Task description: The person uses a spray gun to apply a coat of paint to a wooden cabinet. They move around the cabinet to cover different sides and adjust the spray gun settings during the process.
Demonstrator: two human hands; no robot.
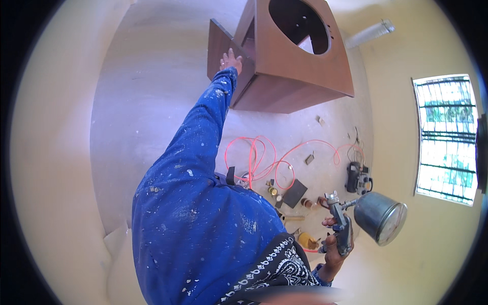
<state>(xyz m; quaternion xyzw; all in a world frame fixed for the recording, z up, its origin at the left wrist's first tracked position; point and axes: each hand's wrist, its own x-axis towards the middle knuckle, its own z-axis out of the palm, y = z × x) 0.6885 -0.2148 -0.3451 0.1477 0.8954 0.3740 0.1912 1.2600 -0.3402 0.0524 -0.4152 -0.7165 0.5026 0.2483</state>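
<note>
My right hand is wrapped round the grip of a metal spray gun, held at the lower right. A grey metal paint cup is fixed to the gun, lying sideways. Far ahead, my left arm reaches out in a paint-spotted blue sleeve. At its end my left hand rests with spread fingers against an open brown door panel. That panel stands at the left side of a brown wooden cabinet, which has a big round hole in one face.
A pinkish-red air hose loops across the floor near a dark compressor. Small tins, a dark flat sheet and a yellow container lie between me and the cabinet. A barred window is in the right wall.
</note>
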